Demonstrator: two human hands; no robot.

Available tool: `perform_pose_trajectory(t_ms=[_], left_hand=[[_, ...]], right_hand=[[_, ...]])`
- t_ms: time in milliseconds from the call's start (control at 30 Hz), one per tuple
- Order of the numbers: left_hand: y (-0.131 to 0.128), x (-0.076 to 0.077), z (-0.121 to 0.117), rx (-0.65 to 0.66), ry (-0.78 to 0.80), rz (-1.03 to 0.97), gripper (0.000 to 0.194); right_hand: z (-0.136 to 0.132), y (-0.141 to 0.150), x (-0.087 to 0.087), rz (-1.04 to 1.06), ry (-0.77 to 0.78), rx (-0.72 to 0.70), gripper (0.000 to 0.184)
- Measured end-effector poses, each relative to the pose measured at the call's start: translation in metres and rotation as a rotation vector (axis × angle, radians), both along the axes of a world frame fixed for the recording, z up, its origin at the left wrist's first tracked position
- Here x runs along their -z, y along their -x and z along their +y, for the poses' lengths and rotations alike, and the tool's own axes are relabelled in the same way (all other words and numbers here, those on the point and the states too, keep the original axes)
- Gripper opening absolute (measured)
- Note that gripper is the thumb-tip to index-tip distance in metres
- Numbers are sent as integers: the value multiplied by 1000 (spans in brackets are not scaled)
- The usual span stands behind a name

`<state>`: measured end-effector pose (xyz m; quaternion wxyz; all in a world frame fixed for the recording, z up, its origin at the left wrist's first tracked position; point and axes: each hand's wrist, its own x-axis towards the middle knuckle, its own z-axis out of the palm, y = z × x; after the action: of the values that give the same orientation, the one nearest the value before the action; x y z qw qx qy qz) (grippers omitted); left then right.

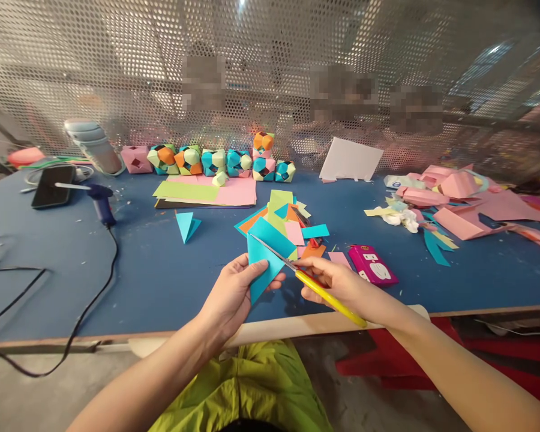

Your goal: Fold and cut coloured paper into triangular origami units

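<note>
Between thumb and fingers, my left hand (238,285) pinches a blue sheet of paper (265,249) above the table's front edge. My right hand (335,279) is closed round a pair of scissors with yellow handles (324,291). Their blades lie across the blue paper, pointing up and left; whether they are parted I cannot tell. Just beyond the paper is a pile of coloured paper pieces (279,207) in green, orange, pink and blue. A folded blue paper piece (186,228) sits to the left.
Several folded paper balls (213,162) line the back, behind stacked coloured sheets (186,191). A glue gun (101,204) with a black cord, a phone (53,186) and a bottle (94,147) are at left. Rightward are a magenta box (373,265) and pink paper scraps (463,216).
</note>
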<state>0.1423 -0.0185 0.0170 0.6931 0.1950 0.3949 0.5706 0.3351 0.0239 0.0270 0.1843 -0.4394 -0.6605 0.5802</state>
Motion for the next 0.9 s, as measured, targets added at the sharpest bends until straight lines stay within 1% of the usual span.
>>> perform_pose_trajectory(t_ms=[133, 333, 400, 533, 600, 667, 733, 767, 833, 900], left_hand=[[0, -2, -1, 0, 3, 3, 6], [-2, -3, -2, 28, 17, -4, 7], [-3, -3, -3, 44, 19, -6, 8], [-5, -2, -2, 54, 23, -4, 5], [-5, 0, -2, 67, 27, -2, 4], [-5, 3, -1, 80, 53, -2, 5], [-4, 7, -1, 87, 88, 2, 5], [-3, 9, 0, 88, 97, 7, 5], [-1, 12, 1, 81, 92, 21, 6], [3, 13, 1, 65, 83, 40, 6]], right_hand=[[-1, 0, 0, -10, 16, -8, 58], [-3, 4, -3, -7, 36, -6, 60], [-2, 4, 1, 19, 25, -3, 58], [-1, -1, 14, 42, 10, 10, 54], [1, -5, 19, 41, -7, 19, 52], [2, -9, 20, 16, -44, 20, 53], [4, -12, 18, -55, -135, 9, 53], [6, -13, 16, -123, -210, 1, 52], [10, -14, 14, -328, -408, 5, 49], [14, -13, 16, -573, -596, 22, 48]])
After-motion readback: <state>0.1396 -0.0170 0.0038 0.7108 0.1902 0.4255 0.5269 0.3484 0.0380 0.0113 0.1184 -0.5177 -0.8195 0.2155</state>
